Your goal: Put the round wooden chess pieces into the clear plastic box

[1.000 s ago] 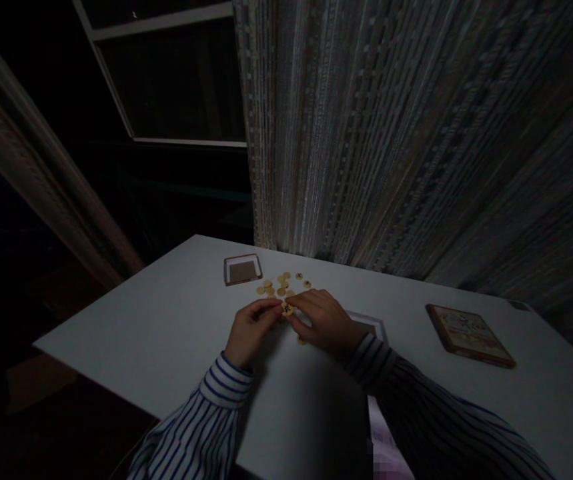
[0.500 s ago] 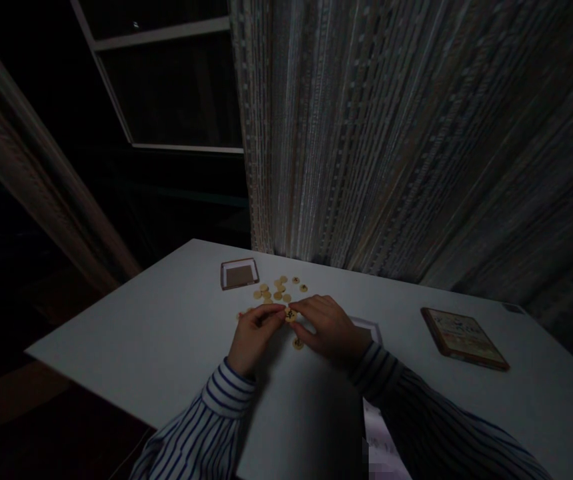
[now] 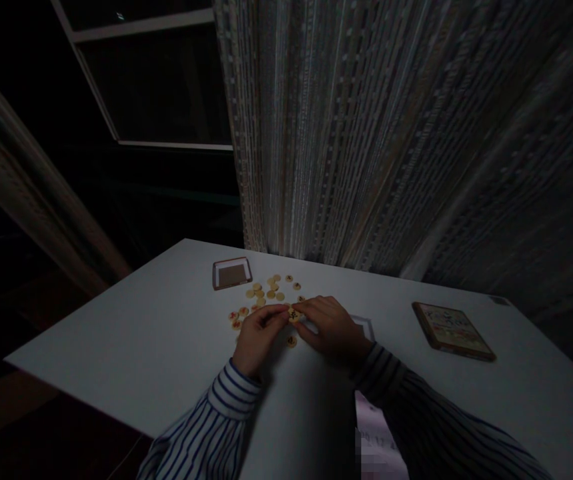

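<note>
Between my two hands, a round xiangqi piece with a black character faces up just above the table. My left hand pinches its left edge with thumb and fingertips. On the other side, my right hand grips it by the right edge. Another black-marked piece lies on the table just below the fingers. Beyond my hands are several blank-faced pieces, with black-marked pieces to their right. Red-marked pieces lie left of my left hand, some of them partly covered by it.
A shallow open tray sits at the back left of the white table. To the right lies a flat box with a printed top. A light-rimmed tray is half hidden behind my right wrist. Near my right forearm is a lit screen.
The view has shifted slightly, so the table contents appear further left. Both hands still hold the piece. More red-marked pieces now show beside my left hand.
</note>
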Motion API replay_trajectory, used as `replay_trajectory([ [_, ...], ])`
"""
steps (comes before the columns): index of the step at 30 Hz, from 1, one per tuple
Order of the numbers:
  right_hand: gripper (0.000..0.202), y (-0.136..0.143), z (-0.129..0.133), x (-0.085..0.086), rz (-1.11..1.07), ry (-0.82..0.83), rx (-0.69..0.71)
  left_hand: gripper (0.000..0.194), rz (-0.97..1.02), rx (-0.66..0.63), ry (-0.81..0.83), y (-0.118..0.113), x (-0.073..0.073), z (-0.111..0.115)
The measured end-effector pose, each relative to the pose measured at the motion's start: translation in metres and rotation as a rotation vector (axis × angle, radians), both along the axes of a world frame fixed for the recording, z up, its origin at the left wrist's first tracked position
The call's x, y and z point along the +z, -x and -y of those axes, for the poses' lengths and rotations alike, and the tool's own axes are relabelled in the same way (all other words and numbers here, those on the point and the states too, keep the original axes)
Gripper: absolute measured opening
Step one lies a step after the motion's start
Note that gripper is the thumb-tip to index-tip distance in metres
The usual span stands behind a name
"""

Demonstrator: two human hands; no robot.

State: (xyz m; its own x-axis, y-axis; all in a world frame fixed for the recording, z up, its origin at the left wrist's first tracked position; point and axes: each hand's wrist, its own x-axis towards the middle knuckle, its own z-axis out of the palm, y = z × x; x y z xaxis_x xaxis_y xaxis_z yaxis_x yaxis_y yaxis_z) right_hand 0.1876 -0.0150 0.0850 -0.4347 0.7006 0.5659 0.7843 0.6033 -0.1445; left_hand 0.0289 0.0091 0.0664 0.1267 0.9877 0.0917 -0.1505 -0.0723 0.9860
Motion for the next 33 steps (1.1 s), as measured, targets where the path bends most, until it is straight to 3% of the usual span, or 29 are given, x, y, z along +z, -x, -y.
replay_trajectory([
  [21,0.022,-0.015,0.005,-0.003,0.01,0.014,-0.039,0.022,-0.002,-0.037,-0.001,-0.016,-0.008,0.002],
  [33,0.023,-0.025,0.008,-0.004,0.06,0.033,-0.061,0.02,0.021,-0.037,0.085,-0.027,-0.011,0.006],
])
